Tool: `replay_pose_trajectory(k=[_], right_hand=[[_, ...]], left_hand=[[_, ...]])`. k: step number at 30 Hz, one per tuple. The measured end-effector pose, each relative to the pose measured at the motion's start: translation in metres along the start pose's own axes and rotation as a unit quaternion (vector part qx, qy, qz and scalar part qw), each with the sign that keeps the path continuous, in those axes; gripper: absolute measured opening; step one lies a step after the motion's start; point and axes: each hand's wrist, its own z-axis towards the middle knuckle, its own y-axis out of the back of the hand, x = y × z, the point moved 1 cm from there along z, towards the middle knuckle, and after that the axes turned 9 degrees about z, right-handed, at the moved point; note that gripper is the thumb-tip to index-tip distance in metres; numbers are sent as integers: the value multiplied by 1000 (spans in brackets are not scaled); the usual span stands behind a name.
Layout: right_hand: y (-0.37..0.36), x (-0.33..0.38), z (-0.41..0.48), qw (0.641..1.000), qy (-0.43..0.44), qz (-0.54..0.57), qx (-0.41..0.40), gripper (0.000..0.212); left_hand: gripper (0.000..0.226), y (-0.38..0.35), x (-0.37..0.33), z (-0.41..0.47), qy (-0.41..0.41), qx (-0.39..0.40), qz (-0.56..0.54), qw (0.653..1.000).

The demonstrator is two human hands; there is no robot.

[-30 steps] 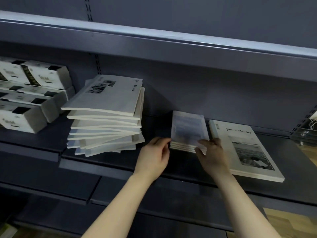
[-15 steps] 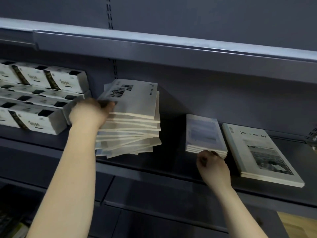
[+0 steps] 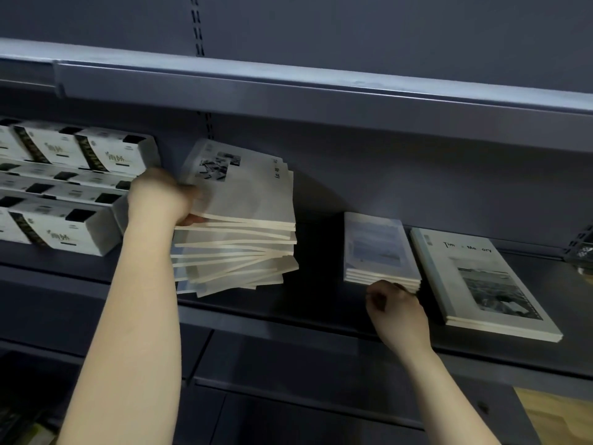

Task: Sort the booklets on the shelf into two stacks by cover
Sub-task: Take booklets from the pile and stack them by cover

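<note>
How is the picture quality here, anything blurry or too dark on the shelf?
Head view: dim, bluish light overall; the left hand is smeared by motion where it grips the top booklet of the tall stack; deep shadow fills the gap beside the small stack; the title on the grey booklet is partly washed out; the white boxes at the left look slightly soft.
</note>
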Motion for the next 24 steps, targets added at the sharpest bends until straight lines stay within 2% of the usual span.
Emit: replay_pose_trajectory(k=[3, 7, 13, 17, 19, 22, 24], right_hand=[[3, -6, 0, 1000, 1, 16, 1, 11], [13, -15, 2, 999, 4, 44, -2, 11], [40, -25, 9, 979, 1, 203, 1, 11], [68, -27, 13, 917, -90, 388, 28, 25], [84, -30, 13, 888, -116, 445, 35, 30], [106, -40, 11, 835, -154, 527, 29, 26], [117, -53, 10, 828, -160, 537, 10, 29]], left_hand=[[42, -2, -5, -12, -49, -60, 36, 996], [24, -7, -13, -28, -60, -37, -171, 983], [21, -50, -36, -77, -92, -19, -271, 958], [14, -103, -53, -122, -57, 42, -322, 944], [12, -132, -62, -146, -37, 69, -343, 936], [13, -170, -77, -184, -21, 124, -377, 918], [16, -190, -84, -207, -21, 158, -370, 915]])
